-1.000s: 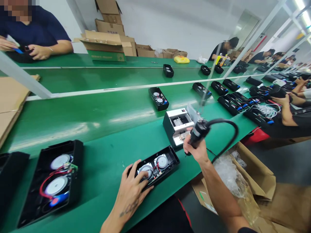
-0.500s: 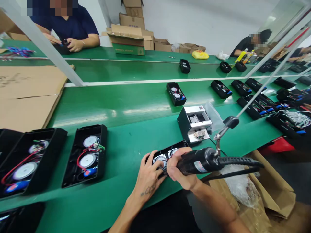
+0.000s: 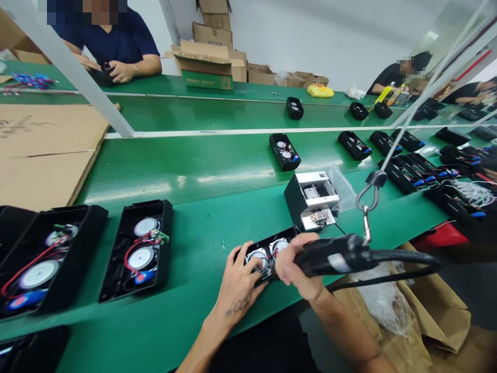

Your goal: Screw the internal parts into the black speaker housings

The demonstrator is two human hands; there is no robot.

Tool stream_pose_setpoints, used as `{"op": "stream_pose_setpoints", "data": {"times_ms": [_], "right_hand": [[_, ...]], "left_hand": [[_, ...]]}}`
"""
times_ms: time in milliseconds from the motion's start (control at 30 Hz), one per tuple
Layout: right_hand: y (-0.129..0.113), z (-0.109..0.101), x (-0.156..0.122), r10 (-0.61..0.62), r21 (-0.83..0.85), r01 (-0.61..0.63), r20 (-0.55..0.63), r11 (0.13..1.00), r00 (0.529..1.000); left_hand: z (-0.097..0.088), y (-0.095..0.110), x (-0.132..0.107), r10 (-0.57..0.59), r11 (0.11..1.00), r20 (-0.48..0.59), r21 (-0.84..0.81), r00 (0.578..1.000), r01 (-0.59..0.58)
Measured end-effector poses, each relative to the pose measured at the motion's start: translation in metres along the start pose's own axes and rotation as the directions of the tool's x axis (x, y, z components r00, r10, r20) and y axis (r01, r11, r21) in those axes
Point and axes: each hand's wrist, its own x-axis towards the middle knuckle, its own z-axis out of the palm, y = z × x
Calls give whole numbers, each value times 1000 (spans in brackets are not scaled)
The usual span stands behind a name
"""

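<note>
In front of me a black speaker housing (image 3: 267, 238) lies on the green bench, with two round silver speakers in it. My left hand (image 3: 238, 274) is closed around the near end of this housing, its fingers over the lower speaker (image 3: 258, 260). A black electric screwdriver (image 3: 330, 256) is gripped in my right hand (image 3: 298, 261), held almost level, its front end at the housing's near side. The tip is hidden by my fingers. From its back end a cable runs, and a metal clip (image 3: 366, 228) joins it to a hanging cord.
A small silver-and-black machine (image 3: 312, 199) stands just beyond the housing. Open speaker housings (image 3: 140, 248) with wires lie to the left, several more on the right. A cardboard sheet (image 3: 46, 150) lies far left. A co-worker (image 3: 112, 46) sits across the bench.
My right hand and the screwdriver have shifted to the right, away from the speakers, uncovering more of the upper one. The hanging cord and clip now stand straighter. My left hand stays put.
</note>
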Motion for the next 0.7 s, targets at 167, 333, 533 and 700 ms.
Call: {"op": "stream_pose_setpoints", "data": {"times_ms": [167, 333, 533, 700], "right_hand": [[-40, -58, 68, -225, 73, 277, -405, 958, 886], [-53, -133, 155, -395, -175, 405, -730, 897, 558], [-48, -140, 149, -524, -396, 345, -606, 851, 598], [-51, -129, 110, -413, -420, 217, -461, 881, 785]], "left_hand": [[7, -6, -2, 11, 1000, -70, -14, 997, -12], [13, -14, -1, 47, 998, -136, -26, 990, -51], [13, -16, -1, 79, 997, -176, 3, 981, -79], [14, -21, -1, 91, 996, -171, 41, 981, -85]]}}
